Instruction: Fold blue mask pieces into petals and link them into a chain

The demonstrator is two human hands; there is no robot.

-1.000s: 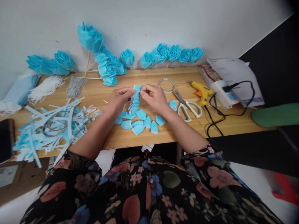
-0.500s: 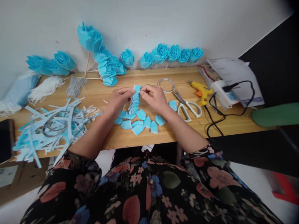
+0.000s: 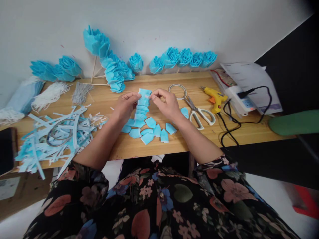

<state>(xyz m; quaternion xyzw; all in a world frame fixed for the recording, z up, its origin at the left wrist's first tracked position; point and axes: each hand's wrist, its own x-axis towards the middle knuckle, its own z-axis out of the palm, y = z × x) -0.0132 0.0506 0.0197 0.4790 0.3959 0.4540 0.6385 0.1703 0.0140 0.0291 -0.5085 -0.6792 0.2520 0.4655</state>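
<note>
Between my hands hangs a pleated light-blue fabric strip (image 3: 141, 108), its folds opened out near the top. My left hand (image 3: 126, 105) is closed, thumb and fingers pinching the strip's upper left edge. With thumb and forefinger together, my right hand (image 3: 165, 103) grips the upper right edge. The curled fingers of both hands are partly hidden. Just below lie several cut blue petal-shaped pieces (image 3: 150, 122). Another blue piece (image 3: 184, 112) rests right of my right wrist, beside white-handled scissors (image 3: 196, 111).
Along the wall stand several blue fabric flowers (image 3: 171, 57). At left are a scrap pile (image 3: 53, 142), white cords (image 3: 50, 95), grey wires (image 3: 81, 92), folded masks (image 3: 23, 94) and a phone (image 3: 7, 151). A tape roll (image 3: 177, 85), yellow glue gun (image 3: 216, 97) and power strip (image 3: 243, 99) lie right.
The strip has turned and spread, so it looks wider and more of its pleated face shows. My left hand has shifted slightly left; my right hand stays at its edge.
</note>
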